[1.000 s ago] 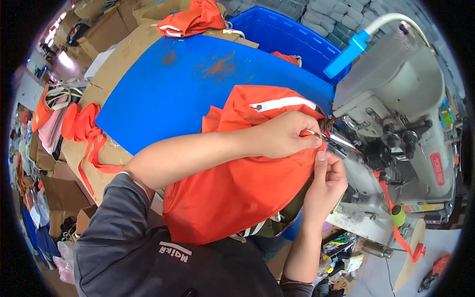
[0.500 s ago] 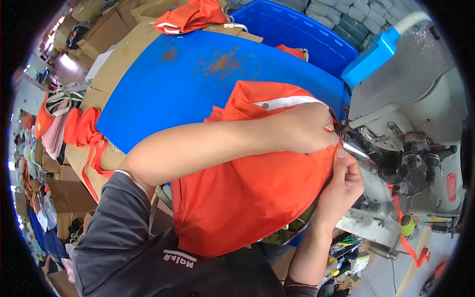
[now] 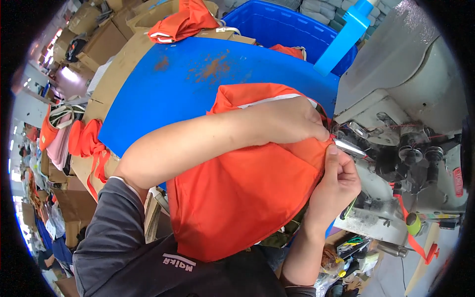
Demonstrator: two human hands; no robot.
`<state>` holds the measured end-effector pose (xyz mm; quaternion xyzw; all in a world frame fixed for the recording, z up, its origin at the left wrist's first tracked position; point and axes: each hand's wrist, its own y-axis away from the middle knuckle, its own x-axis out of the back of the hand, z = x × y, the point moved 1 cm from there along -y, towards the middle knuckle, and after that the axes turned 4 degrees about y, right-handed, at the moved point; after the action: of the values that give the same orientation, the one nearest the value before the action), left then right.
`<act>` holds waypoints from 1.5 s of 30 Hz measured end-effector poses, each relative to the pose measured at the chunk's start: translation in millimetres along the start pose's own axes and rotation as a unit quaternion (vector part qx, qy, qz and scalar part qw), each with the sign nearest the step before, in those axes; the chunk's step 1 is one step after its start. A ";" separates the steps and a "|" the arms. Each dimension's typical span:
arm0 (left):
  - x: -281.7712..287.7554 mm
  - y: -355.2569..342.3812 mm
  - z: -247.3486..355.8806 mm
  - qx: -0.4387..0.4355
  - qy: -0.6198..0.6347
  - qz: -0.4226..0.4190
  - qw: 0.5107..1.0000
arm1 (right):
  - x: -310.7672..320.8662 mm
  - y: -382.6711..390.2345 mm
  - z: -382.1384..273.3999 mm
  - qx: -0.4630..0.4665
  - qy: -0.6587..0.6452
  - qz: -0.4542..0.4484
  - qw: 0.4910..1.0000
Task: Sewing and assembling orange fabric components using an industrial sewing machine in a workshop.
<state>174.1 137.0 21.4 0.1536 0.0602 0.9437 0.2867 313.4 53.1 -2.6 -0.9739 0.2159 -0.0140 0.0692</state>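
A large orange fabric piece [image 3: 237,193], with a white strip along its far edge, drapes from the sewing machine's edge down over my lap. Reaching across it, my left hand [image 3: 296,119] is closed, knuckles up, its fingertips pressed onto the cloth's edge. Just below and to the right, my right hand [image 3: 339,180] pinches the same edge between thumb and curled fingers. Both hands are close to the metal parts of the grey sewing machine [image 3: 391,111] on the right. The stitching point is hidden behind the hands and cloth.
A blue tabletop [image 3: 148,99] with brown dust spreads ahead. Beyond it stand a blue bin [image 3: 262,22] and another orange piece [image 3: 183,22]. A light-blue box [image 3: 341,37] hangs over the far right. Orange tape [image 3: 84,138] lies coiled at left; red tape [image 3: 415,245] dangles from the machine.
The whole view has shifted slightly, and the light-blue box appears more upright and farther left. Both hands keep their grip on the orange fabric, staying near the machine.
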 end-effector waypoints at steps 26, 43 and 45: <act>-3.0 0.8 8.5 0.020 0.006 0.011 1.000 | -0.3 -3.6 6.1 0.031 0.043 0.040 0.998; -10.0 -5.1 -5.6 -0.029 0.044 0.029 0.998 | -0.2 -3.9 7.5 0.027 0.028 0.028 0.999; -10.3 -4.3 -4.4 -0.029 0.047 0.030 0.998 | 0.8 -4.7 8.9 0.031 0.028 0.024 0.999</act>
<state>183.0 134.7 13.8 0.1023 0.0415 0.9595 0.2593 316.6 58.1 -10.7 -0.9650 0.2407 -0.0458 0.0933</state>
